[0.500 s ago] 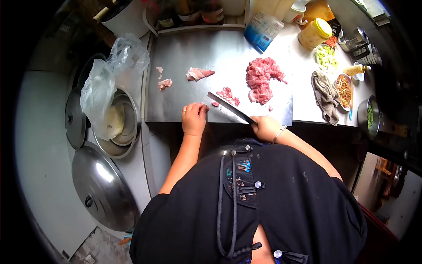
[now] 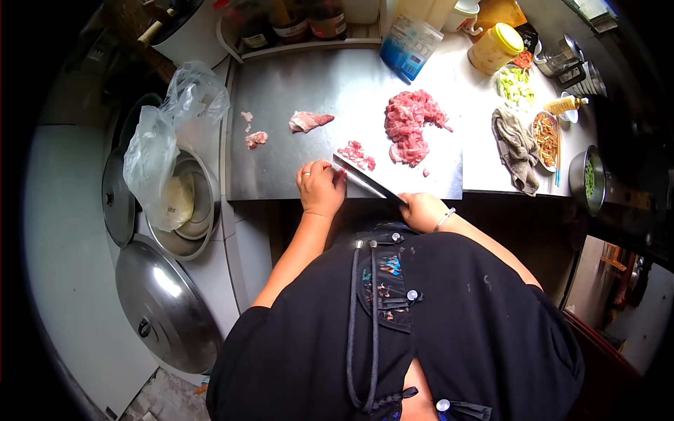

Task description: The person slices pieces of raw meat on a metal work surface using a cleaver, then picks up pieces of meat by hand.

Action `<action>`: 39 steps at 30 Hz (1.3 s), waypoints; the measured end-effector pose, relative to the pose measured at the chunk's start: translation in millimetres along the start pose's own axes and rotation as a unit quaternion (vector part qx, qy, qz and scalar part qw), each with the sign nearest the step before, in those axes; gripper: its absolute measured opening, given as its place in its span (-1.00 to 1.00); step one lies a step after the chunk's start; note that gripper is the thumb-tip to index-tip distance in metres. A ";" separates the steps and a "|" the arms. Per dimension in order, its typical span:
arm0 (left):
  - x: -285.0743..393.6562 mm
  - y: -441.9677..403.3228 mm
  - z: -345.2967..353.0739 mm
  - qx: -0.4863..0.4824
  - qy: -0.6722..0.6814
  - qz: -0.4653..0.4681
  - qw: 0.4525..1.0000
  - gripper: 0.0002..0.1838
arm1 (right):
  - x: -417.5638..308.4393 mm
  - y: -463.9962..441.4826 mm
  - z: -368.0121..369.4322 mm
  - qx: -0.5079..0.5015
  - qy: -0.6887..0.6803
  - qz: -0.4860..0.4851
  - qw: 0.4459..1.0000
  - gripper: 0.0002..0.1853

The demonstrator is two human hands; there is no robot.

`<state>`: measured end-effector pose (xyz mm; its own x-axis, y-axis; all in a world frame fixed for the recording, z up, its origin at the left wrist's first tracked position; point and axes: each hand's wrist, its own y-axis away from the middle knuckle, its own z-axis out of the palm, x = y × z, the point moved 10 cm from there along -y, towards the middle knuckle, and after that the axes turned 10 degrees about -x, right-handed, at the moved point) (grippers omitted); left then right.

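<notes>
My right hand (image 2: 423, 212) grips the handle of a knife (image 2: 370, 182), its blade slanting up and left over the front of a metal board (image 2: 274, 168). My left hand (image 2: 321, 188), fingers curled, sits against the blade's tip end, pressing a small piece of red meat (image 2: 342, 171) mostly hidden by the fingers. Just beyond the blade lies a little heap of chopped meat (image 2: 357, 155). A larger pile of sliced meat (image 2: 411, 126) rests to the right. Farther left are a chunk of meat (image 2: 309, 122) and some pale scraps (image 2: 255, 139).
On the right stand a yellow-lidded jar (image 2: 497, 50), a crumpled cloth (image 2: 518, 151), a plate of shredded food (image 2: 545, 140) and a bowl of chopped greens (image 2: 590, 184). Leftward are a plastic bag (image 2: 151, 147), a metal basin (image 2: 213, 210) and a large lid (image 2: 165, 309). A blue pouch (image 2: 411, 49) stands behind.
My left hand has moved right, up to the blade, and its fingers now cover most of the small meat piece. The knife stays in my right hand. The view has shifted slightly.
</notes>
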<state>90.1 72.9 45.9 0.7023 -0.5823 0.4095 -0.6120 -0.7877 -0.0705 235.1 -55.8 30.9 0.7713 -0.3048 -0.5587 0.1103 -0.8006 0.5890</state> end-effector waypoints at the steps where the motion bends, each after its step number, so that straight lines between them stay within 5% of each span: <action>1: 0.8 3.3 -1.4 0.021 0.002 -0.007 1.000 -0.79 | -2.8 1.0 0.7 -0.012 0.008 -0.002 1.000 -0.69; 18: 6.4 17.7 -7.3 0.114 0.030 0.023 0.993 -0.92 | -8.5 1.4 -0.1 -0.069 0.074 0.027 0.994 -0.69; 39: -14.7 10.4 0.6 0.092 0.016 -0.015 0.996 -0.93 | -1.6 1.9 4.0 -0.132 0.096 0.087 0.983 -0.70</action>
<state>73.6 73.1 38.5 0.7049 -0.5544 0.4424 -0.5126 -0.8293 -0.2224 231.5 -58.9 30.7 0.8944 -0.3019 -0.3300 0.1048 -0.5758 0.8108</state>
